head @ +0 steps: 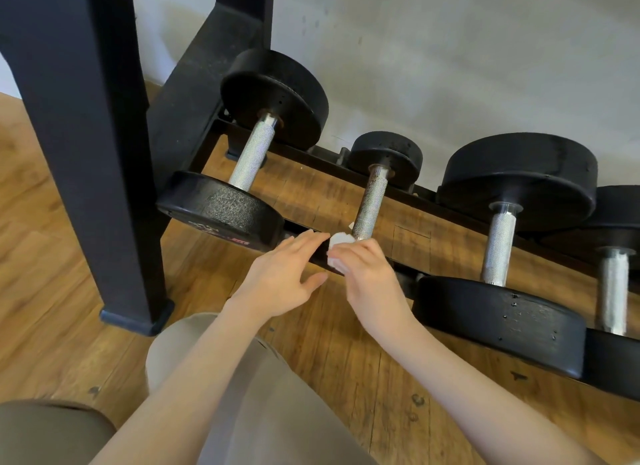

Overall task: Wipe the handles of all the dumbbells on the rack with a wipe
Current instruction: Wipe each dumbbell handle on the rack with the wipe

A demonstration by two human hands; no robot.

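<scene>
Low rack (346, 168) along the wall, wood floor beneath. Four dumbbells in view: large one (252, 153) at upper left, small one (372, 201) at centre, large one (500, 243) to the right, a fourth (614, 288) cut off at the right edge. One wipe (337, 251), white and bunched.

Right hand (367, 274) at centre frame, fingers curled round the wipe, pressing it at the near end of the small dumbbell's handle. Left hand (284, 274) just beside it, fingers straight and relaxed, holding nothing, fingertips near the front rail.

Step in hand, as I judge it: wiping the small handle. Best done by wrapping the wipe around the knurled bar and drawing it end to end while twisting, so the underside is covered. This handle looks darker and speckled; it may need firmer passes.
</scene>
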